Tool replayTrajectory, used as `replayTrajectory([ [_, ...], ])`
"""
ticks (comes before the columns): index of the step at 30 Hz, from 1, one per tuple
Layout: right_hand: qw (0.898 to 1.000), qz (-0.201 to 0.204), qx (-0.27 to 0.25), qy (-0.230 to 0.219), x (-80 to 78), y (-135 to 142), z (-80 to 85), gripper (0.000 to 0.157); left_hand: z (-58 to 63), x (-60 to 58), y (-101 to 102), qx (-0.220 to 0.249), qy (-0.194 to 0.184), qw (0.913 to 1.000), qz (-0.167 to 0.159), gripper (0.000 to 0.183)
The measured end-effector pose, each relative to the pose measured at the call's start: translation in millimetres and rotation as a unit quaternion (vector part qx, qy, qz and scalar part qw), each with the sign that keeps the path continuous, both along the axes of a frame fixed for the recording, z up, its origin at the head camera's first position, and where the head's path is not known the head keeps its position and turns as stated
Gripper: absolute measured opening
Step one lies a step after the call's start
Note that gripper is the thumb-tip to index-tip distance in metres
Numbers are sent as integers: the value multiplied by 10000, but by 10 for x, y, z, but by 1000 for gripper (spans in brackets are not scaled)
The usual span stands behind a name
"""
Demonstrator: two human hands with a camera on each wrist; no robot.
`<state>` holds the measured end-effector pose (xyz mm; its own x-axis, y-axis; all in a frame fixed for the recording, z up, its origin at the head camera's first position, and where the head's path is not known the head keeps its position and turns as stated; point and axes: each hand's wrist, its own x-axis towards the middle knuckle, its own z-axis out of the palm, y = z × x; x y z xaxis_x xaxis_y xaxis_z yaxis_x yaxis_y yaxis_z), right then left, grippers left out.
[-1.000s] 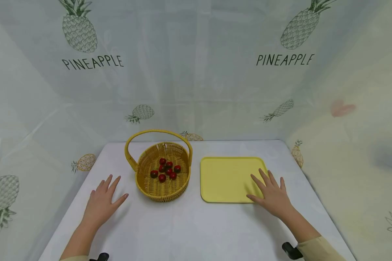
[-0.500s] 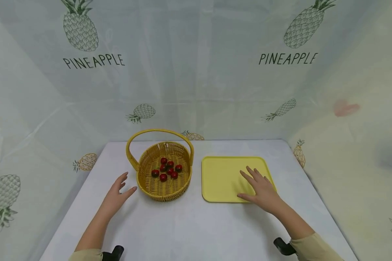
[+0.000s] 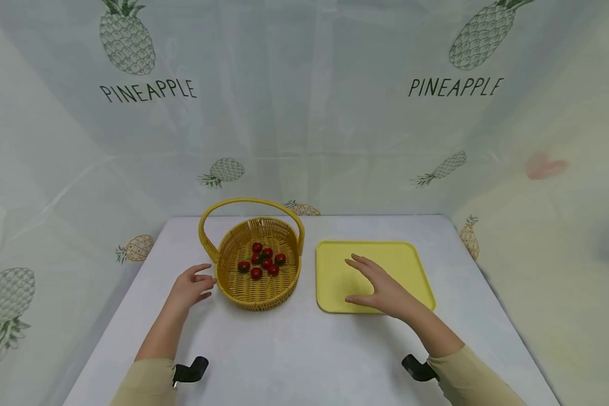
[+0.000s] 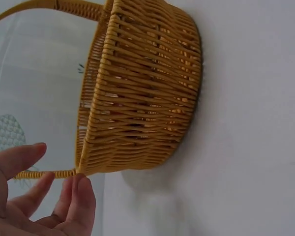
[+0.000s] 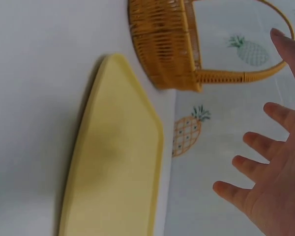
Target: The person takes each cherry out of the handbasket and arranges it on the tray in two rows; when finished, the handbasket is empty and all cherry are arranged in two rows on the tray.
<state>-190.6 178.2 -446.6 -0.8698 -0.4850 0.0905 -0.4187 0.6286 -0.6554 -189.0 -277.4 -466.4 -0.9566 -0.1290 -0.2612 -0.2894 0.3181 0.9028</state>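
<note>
A yellow-brown wicker basket (image 3: 256, 296) with an arched handle stands left of the middle of the table. Inside it lie several small round fruits (image 3: 256, 273), red with dark patches. My left hand (image 3: 188, 288) is right at the basket's left side, fingers loosely bent and gripping nothing. In the left wrist view its fingertips (image 4: 83, 189) reach close to the woven rim where the handle joins. My right hand (image 3: 385, 290), fingers and thumb spread apart, hovers over the right part of a flat yellow tray (image 3: 331, 276) with nothing in its grasp.
The tray stands just right of the basket on a white tabletop (image 3: 294, 355). Behind and beside the table hangs a pale cloth (image 3: 304, 113) printed with pineapples. Black wrist mounts (image 3: 192, 370) stick out at both sleeves.
My left hand has moved right and forward to the basket's side, its fingers bending more. My right hand has shifted left over the tray, turning more side-on. Basket and tray stay put.
</note>
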Motion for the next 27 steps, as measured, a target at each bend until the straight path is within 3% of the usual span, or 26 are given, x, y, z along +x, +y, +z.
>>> replayTrajectory([
  [8,9988,361,-172,-270,-117,-353,121,82,-22,-156,-23,272,-368,9988,164,57],
  [15,9944,604,-438,-750,-216,-686,176,77,-95,-253,-28,364,-427,9984,104,55],
  [27,9858,1152,-546,-1094,-389,-1134,182,73,-200,-290,-69,835,-511,9951,102,58],
])
